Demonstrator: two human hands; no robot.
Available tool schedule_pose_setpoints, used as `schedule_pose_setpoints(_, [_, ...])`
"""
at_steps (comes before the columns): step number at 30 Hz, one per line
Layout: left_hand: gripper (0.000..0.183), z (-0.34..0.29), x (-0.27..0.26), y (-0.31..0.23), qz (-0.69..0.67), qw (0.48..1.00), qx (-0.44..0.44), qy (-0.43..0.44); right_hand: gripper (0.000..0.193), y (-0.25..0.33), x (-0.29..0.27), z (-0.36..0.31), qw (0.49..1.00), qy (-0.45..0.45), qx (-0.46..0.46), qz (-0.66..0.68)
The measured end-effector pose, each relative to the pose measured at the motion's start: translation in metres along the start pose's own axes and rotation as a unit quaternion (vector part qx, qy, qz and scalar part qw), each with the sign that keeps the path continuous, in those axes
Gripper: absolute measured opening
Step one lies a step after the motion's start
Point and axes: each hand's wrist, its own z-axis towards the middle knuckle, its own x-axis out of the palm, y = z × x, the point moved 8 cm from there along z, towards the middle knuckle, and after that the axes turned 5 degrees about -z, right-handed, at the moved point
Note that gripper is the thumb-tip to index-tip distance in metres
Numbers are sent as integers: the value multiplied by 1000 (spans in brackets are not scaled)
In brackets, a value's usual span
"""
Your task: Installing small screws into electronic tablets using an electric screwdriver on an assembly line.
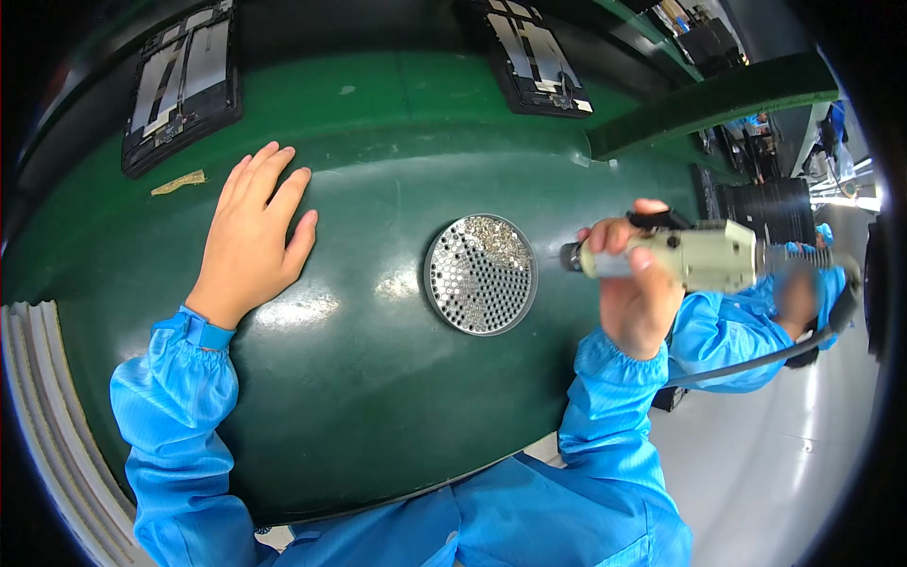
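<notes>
My left hand [248,236] rests palm down on the green table, its fingers stretched out and holding nothing. In my right hand [635,293] is a pale green electric screwdriver [710,258], gripped around its front part and held above the table's right side. Its tip points left, toward a round metal screw tray [480,300], and stays apart from it. That tray is full of small holes, with a heap of tiny screws [496,241] at its far right part. A dark cable runs from the screwdriver's rear and bends down behind my right forearm.
Two opened tablet-like devices, one at far left [184,85] and one at far middle [539,59], lie beyond the green table [368,406]. A yellowish strip [179,182] sits near my left hand. A green bar [718,106] borders the far right. Another person [727,340] in blue is at right.
</notes>
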Motion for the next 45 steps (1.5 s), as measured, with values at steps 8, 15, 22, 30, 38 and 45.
schedule_pose_setpoints(8, [38, -3, 6, 6, -18, 999, -17, 26, 42, -18, 66, -12, 991, 126, 30, 32])
schedule_pose_setpoints(15, [33, -2, 6, 3, -22, 1000, -1, -11, 39, -23, 68, -9, 994, 106, 10, 35])
schedule_pose_setpoints(22, [74, 13, 19, -44, -183, 978, -10, 101, 38, -6, 42, -17, 995, 93, -36, 0])
schedule_pose_setpoints(30, [113, 53, 73, -118, -341, 898, 192, 202, 41, 7, 24, -15, 998, 53, -42, 5])
schedule_pose_setpoints(38, [104, 34, 72, -122, -331, 939, 22, 90, 38, -6, 18, -21, 998, 47, -39, 23])
schedule_pose_setpoints(45, [106, 25, 61, -100, -283, 951, 22, 121, 36, -14, 24, -21, 997, 50, -45, 24])
